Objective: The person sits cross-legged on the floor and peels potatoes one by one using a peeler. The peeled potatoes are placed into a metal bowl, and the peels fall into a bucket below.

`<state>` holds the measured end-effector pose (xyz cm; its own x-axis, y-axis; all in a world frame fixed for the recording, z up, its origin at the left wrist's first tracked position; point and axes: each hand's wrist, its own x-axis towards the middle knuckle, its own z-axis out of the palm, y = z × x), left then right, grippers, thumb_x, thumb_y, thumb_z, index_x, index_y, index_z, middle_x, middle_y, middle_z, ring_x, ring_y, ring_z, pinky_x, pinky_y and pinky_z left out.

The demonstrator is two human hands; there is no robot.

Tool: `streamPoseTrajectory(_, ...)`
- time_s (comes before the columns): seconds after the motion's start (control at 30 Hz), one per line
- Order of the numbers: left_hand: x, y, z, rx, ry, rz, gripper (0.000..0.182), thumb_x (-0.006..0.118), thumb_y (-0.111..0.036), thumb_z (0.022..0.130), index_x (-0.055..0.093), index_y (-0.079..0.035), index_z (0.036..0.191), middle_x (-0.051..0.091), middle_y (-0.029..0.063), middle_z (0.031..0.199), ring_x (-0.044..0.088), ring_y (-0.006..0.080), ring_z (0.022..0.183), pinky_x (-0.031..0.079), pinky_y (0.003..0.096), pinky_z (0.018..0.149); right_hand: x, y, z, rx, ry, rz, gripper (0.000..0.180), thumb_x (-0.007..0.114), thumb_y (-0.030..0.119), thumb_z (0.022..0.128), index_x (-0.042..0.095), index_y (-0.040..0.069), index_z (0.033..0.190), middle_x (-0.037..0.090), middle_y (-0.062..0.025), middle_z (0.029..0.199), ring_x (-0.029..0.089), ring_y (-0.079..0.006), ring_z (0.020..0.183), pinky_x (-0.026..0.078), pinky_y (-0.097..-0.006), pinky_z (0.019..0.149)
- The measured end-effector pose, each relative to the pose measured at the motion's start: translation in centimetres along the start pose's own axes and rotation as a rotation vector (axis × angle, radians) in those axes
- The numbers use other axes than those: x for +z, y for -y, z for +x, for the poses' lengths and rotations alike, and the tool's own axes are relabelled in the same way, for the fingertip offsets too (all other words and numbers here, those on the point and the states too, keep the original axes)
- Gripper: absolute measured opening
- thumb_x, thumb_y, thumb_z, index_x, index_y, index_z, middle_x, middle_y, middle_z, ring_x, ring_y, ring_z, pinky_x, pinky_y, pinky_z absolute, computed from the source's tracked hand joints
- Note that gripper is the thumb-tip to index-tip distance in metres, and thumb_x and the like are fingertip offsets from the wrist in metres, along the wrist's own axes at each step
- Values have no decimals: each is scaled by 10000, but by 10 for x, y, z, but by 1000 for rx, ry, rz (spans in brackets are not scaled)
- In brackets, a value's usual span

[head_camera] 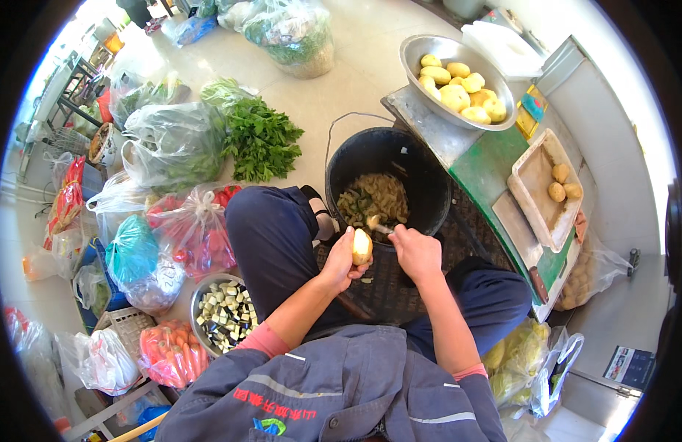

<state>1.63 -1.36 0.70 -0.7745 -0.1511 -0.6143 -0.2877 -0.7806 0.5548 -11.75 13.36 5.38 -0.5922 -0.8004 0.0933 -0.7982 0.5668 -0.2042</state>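
Observation:
My left hand (341, 262) holds a partly peeled potato (362, 246) upright between thumb and fingers. To its right, my right hand (415, 251) grips a small peeler (381, 227), with a bit of peel at its tip. Both hands are at the near rim of a black bucket (341, 149), which holds a heap of peelings (379, 196). A steel bowl (504, 91) of peeled potatoes stands at the upper right. Unpeeled potatoes (556, 192) lie in a shallow white tray (518, 177) on a green cutting board (484, 154).
A cleaver (518, 226) lies beside the tray. On my left are a bowl of diced eggplant (225, 315), bagged carrots (172, 353), bagged red peppers (200, 237) and leafy greens (261, 138). A bag of potatoes (581, 276) stands right of the board.

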Motion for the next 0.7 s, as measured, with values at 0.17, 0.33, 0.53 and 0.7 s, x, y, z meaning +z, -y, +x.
streamPoseTrajectory(0.17,19,-15,-13,-13,-71,-100,680,274,-682,1089,581,-76,1048,664,122,834,505,141,531,350,241,423,-12,-4,-8,107,-81,146,269,632,351,1027,568,112,924,658,-117,733,687,-359,665,528,-472,580)
streamPoseTrajectory(0.33,5,-4,-4,-15,-20,-170,622,349,-660,1089,584,-86,1038,593,71,795,480,129,531,300,233,401,-19,18,-34,-69,17,433,269,657,328,1016,543,112,903,636,-102,775,671,-367,718,523,-477,602)
streamPoseTrajectory(0.53,5,-3,-2,30,-15,-2,603,368,-629,1101,588,-75,1008,595,77,760,478,122,519,284,231,383,4,-8,-6,38,-73,90,248,651,347,1016,579,122,939,649,-108,713,670,-375,641,526,-476,556)
streamPoseTrajectory(0.7,15,-11,-13,-31,19,-89,658,336,-678,1083,602,-76,1060,682,124,895,504,120,573,354,229,449,-13,-7,-12,103,-104,186,274,653,348,1016,574,106,915,652,-114,718,676,-360,657,513,-475,561)
